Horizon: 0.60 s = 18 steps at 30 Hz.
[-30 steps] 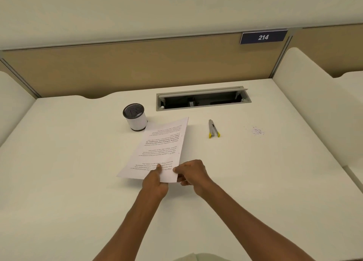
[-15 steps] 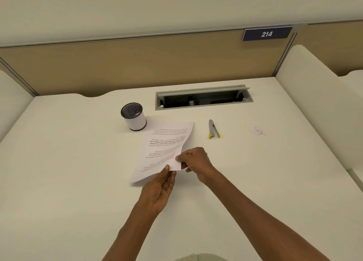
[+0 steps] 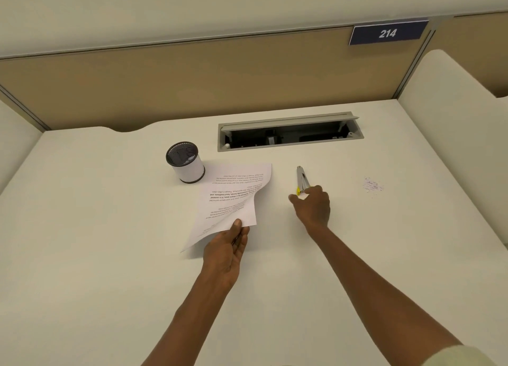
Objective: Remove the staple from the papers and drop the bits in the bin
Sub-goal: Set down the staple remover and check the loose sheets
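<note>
Right hand (image 3: 312,206) has left the papers (image 3: 233,200) and reached the staple remover (image 3: 301,180).
Nearest, the left hand (image 3: 228,248) pinches the papers' near corner, light, floppy, top sheet curling; right of them, fingers spread, touching the slim, rigid remover; the bin (image 3: 186,162) stands behind-left on the surface (image 3: 110,255).

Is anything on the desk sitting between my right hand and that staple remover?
Nothing visible. The right hand has open fingers already at the yellow-tipped end of the slim silver staple remover, with only bare white desk around it.

L grip (image 3: 229,244) pinching, R grip (image 3: 312,204) spread
</note>
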Available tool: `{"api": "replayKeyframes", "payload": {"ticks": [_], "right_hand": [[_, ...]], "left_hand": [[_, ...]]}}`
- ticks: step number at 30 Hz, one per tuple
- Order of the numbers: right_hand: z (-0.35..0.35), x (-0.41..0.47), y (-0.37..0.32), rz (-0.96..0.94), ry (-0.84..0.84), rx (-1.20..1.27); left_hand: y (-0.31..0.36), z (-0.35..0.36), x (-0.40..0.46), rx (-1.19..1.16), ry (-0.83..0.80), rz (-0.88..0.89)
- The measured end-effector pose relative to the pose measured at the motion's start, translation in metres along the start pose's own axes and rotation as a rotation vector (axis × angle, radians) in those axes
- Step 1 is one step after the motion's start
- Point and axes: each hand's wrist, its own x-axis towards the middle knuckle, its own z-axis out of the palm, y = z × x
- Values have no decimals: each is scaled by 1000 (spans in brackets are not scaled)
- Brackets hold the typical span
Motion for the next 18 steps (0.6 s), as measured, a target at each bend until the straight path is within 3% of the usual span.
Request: {"api": "replayKeyframes", "payload": {"ticks": [12,18], "right_hand": [[25,35,9,-53,127,-267],[22,36,17,-104,188,-7]], "left_hand": [[0,16,8,-28,-3,34],[4,22,10,-28,-27,49]]}}
